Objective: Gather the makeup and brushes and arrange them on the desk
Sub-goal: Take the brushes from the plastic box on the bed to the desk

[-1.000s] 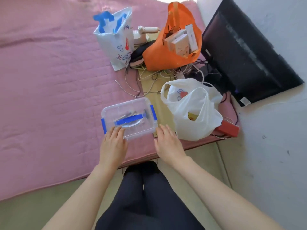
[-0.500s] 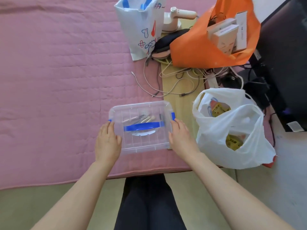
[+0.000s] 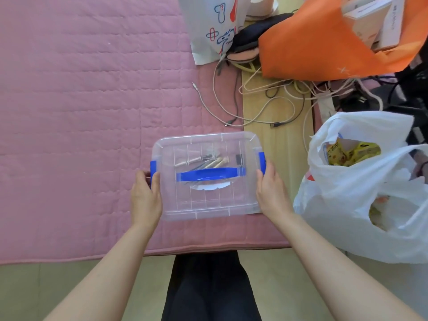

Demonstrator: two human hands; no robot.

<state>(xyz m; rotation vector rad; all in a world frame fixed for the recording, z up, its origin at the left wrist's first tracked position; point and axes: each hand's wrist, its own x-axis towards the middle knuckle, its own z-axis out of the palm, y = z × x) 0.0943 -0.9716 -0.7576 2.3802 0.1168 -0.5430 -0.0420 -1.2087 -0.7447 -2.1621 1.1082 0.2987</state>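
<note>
A clear plastic box [image 3: 208, 202] with a blue handle and blue side latches lies on the pink quilted mat [image 3: 81, 100]. Through its lid I see several makeup brushes [image 3: 203, 161] with pale handles. My left hand [image 3: 145, 198] grips the box's left side, with the thumb by the left blue latch. On the right side my right hand [image 3: 271, 193] holds the box, fingers reaching up to the right latch. The lid is on.
A white plastic bag [image 3: 361, 216] with yellow packets sits just right of the box. Farther back are an orange bag [image 3: 319, 47] holding boxes, a white printed paper bag [image 3: 213, 31], and a tangle of cables [image 3: 266, 100] on the wooden floor strip.
My hands moved from the box's near edge out to its two sides and took hold of it. The camera has come closer, so the box looks larger and more centred.
</note>
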